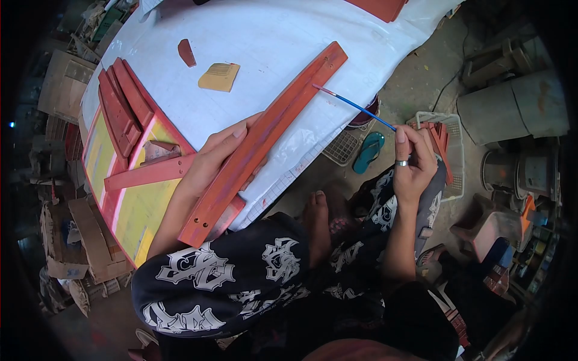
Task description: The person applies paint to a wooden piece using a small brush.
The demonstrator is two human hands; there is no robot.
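A long reddish-brown wooden slat (271, 135) slants across the middle of the view, with two dark holes at its near end and holes at the far end. My left hand (226, 147) grips it from the left side, thumb on its edge and the other fingers mostly hidden beneath. In my right hand (416, 159), which wears a ring, a thin blue paintbrush (364, 111) is pinched by the end of its handle. The brush's reddish tip meets the slat's right edge near the far end. Darker streaks run along the slat's face.
Several red slats (125, 111) lie on a yellow-and-red board (135, 204) at left. The white-covered table (265, 36) bears a sandpaper piece (220, 77) and a reddish scrap (186, 53). A white crate (454, 174) with red pieces and a teal flip-flop (368, 152) are on the floor.
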